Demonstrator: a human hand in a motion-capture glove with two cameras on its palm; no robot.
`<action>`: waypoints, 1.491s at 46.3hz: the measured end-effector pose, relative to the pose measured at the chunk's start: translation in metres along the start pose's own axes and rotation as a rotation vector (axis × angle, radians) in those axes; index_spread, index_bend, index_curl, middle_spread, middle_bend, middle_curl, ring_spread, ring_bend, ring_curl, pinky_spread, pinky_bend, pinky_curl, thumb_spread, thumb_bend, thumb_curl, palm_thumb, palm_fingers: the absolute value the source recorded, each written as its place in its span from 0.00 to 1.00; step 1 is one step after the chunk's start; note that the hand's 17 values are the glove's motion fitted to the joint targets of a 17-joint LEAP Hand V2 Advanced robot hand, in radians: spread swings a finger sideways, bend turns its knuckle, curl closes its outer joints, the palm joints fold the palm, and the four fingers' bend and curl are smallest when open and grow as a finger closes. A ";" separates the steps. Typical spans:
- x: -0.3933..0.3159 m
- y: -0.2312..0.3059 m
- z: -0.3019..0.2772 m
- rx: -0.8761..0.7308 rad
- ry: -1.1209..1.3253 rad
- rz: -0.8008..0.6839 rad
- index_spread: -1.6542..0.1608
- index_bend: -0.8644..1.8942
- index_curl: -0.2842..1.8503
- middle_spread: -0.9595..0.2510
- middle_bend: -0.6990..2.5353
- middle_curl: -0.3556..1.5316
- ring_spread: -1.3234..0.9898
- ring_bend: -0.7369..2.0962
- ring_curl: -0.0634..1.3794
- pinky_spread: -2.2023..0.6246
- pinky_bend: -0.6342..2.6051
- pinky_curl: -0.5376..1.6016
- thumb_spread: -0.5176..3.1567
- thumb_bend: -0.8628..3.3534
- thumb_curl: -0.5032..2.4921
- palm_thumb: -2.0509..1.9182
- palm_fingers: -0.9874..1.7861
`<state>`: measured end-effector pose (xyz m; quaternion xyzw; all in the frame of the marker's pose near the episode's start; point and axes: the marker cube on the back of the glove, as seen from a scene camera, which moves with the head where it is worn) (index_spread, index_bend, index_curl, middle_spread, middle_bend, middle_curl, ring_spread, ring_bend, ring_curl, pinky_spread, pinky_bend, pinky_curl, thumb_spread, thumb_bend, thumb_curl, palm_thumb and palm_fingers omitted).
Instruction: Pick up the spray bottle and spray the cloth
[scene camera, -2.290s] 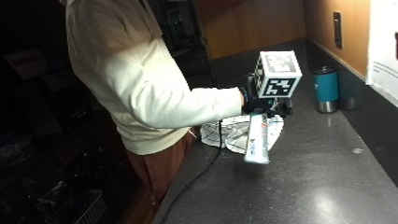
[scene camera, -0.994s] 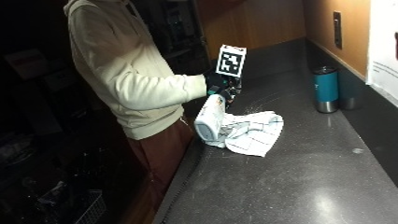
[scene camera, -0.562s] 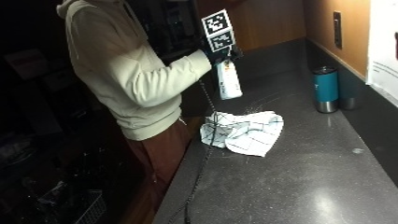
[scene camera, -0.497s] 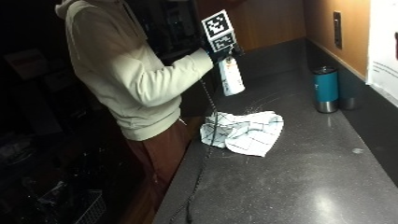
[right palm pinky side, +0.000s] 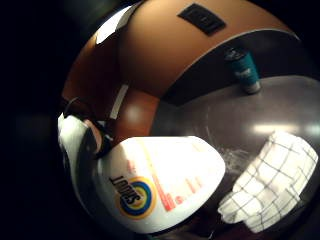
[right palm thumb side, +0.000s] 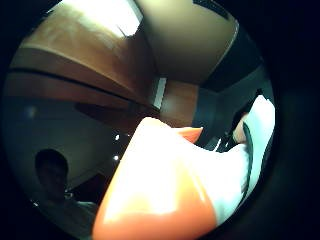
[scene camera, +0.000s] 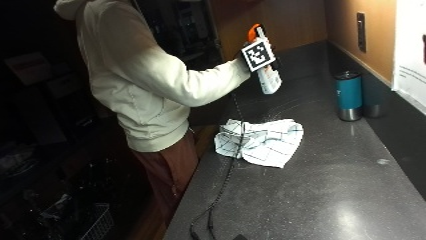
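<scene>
Now one spray bottle (scene camera: 268, 75) held aloft; one cloth (scene camera: 261, 141) below.

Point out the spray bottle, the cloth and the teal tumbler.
spray bottle (scene camera: 269, 80): outside view, white body.
cloth (scene camera: 263, 141): outside view, middle of the checked fabric.
teal tumbler (scene camera: 348, 95): outside view, teal side wall.
</scene>
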<state>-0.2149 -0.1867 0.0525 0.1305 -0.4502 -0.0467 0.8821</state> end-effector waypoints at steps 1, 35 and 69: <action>0.009 -0.009 0.008 0.030 0.019 0.006 0.83 0.49 0.38 0.70 0.41 0.45 0.50 0.48 0.36 0.71 0.28 0.42 0.17 0.20 0.43 0.76 0.86; 0.119 -0.081 0.148 -0.006 0.111 0.101 0.83 0.47 0.38 0.70 0.40 0.45 0.50 0.48 0.36 0.72 0.28 0.42 0.20 0.20 0.43 0.76 0.85; 0.095 -0.050 0.086 -0.099 0.162 0.002 0.75 0.35 0.27 0.73 0.29 0.39 0.52 0.40 0.29 0.79 0.29 0.42 0.37 0.20 0.34 0.67 0.57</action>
